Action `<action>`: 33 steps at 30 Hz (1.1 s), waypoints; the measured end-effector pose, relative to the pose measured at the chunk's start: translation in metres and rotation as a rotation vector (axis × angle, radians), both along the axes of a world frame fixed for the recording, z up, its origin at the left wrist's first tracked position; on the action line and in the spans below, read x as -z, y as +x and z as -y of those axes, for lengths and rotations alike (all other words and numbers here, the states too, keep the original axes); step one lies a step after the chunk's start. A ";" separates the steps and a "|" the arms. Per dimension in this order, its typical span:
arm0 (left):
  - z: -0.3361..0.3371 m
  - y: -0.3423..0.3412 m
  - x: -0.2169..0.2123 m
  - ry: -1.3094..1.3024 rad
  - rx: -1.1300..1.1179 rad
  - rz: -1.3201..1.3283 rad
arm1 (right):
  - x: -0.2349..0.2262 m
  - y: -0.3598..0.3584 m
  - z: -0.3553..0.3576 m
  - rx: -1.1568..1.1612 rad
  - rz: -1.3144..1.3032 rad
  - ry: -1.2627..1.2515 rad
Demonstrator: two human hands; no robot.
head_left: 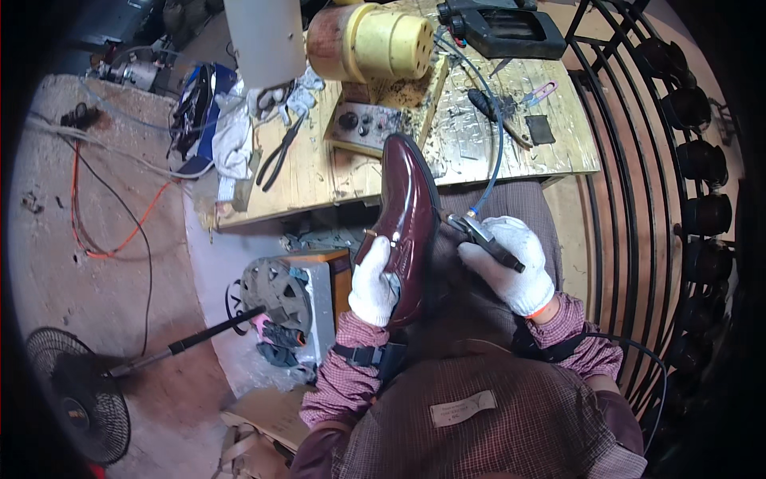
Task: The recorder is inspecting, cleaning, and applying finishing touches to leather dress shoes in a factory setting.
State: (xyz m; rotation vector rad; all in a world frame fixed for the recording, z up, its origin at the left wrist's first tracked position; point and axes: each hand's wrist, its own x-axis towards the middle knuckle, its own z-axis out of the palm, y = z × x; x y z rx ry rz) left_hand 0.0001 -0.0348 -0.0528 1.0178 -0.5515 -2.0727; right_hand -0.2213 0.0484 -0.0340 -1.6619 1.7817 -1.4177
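Note:
A glossy burgundy leather dress shoe (403, 215) stands upright in front of me, toe pointing away at the bench. My left hand (374, 283), in a white knit glove, is closed round the shoe's left side near the opening. A small buckle shows by its thumb. My right hand (511, 263), gloved too, is closed round a small metal air tool (483, 235) with a black end. Its tip is close to the shoe's right edge; whether they touch I cannot tell. A thin blue hose (498, 144) runs from the tool up over the bench.
On the wooden bench (566, 160) stand a yellow heater-like drum (383, 44) and a control box with knobs (367, 124). Black pliers (281, 152) lie at left. Several dark shoes (706, 211) line a black metal rack (630, 160) at right. A fan (76, 399) stands lower left.

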 end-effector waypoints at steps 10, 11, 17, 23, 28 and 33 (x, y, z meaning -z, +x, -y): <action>-0.001 -0.011 -0.029 0.016 -0.196 -0.156 | -0.033 0.009 -0.037 -0.377 -0.206 -0.209; 0.002 -0.010 -0.031 -0.032 -0.204 -0.206 | -0.036 0.010 -0.038 -0.404 -0.194 -0.206; 0.018 0.001 -0.040 -0.003 -0.329 -0.332 | -0.051 0.015 -0.037 -0.407 -0.066 -0.066; 0.031 0.010 -0.045 0.095 -0.364 -0.503 | -0.061 0.019 -0.028 -0.410 -0.166 -0.081; 0.044 0.023 -0.039 0.184 -0.390 -0.618 | -0.065 0.019 -0.026 -0.435 -0.187 -0.050; 0.060 0.036 -0.040 0.176 -0.473 -0.618 | -0.047 0.015 -0.015 -0.434 -0.171 -0.030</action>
